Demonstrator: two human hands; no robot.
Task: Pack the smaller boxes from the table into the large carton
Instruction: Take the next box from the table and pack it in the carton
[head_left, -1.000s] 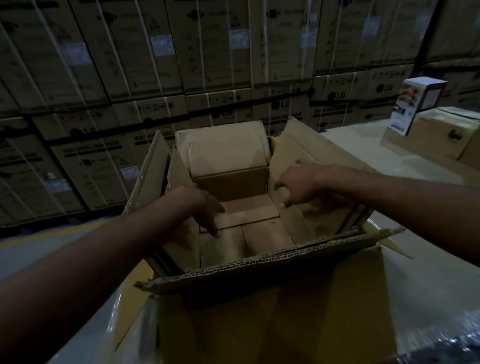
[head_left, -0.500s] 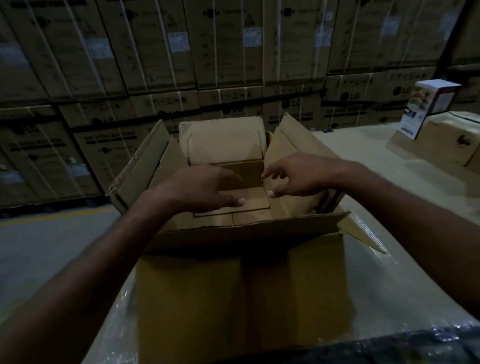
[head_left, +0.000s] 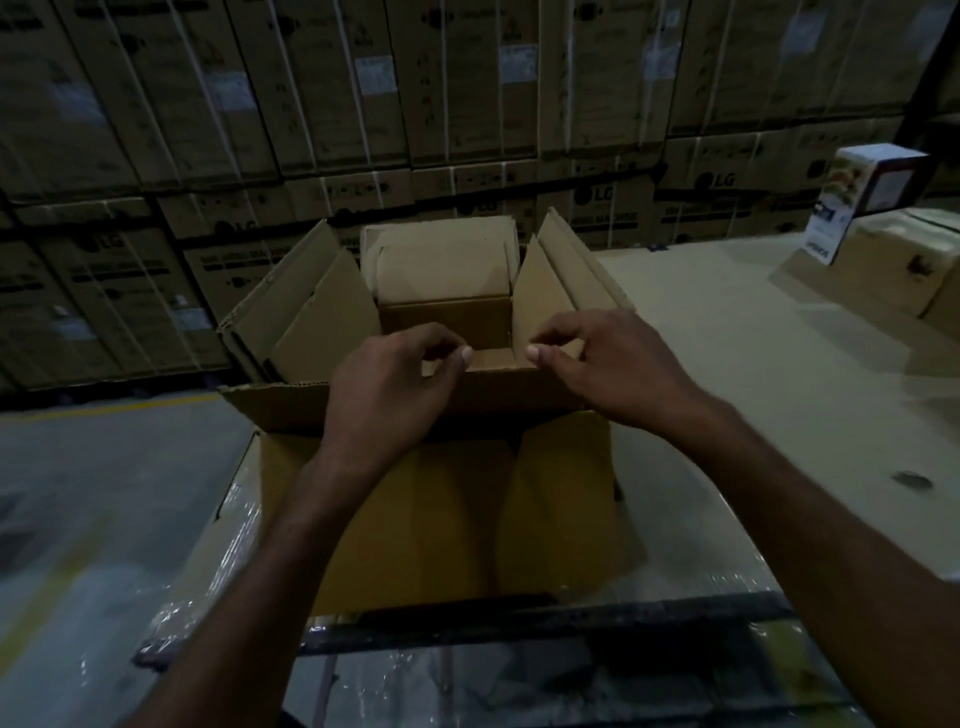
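**Large carton**. Corrugated, brown. Stands open-topped at the near left corner of the table, close to the packer, presumably for a short reach when loading. Carries left side flaps and right side flaps raised and splayed outward, far flap upright, near flap folded down and out, probably to keep the mouth unobstructed. Shows bare far wall and a strip of floor inside. Shows no smaller box there, though hides most of the interior behind the near wall.

**Left hand**. Hovers over the near rim, fingers curled, thumb tip toward the centre. Cannot tell whether pinching cardboard or holding nothing.

**Right hand**. Mirrors the left, just apart from it, thumb tip at the rim. Grasp likewise impossible to tell. Suggests, as a pair, a squaring of the opening ahead of fetching goods.

**Printed white box**. Stands upright on a plain brown box at the far right of the table, well apart from the carton. Not yet packed; calls for a turn and reach to the right.

**Strapped LG cartons**. Stacked as a wall behind the table. Warehouse stock, apparently no part of the job.
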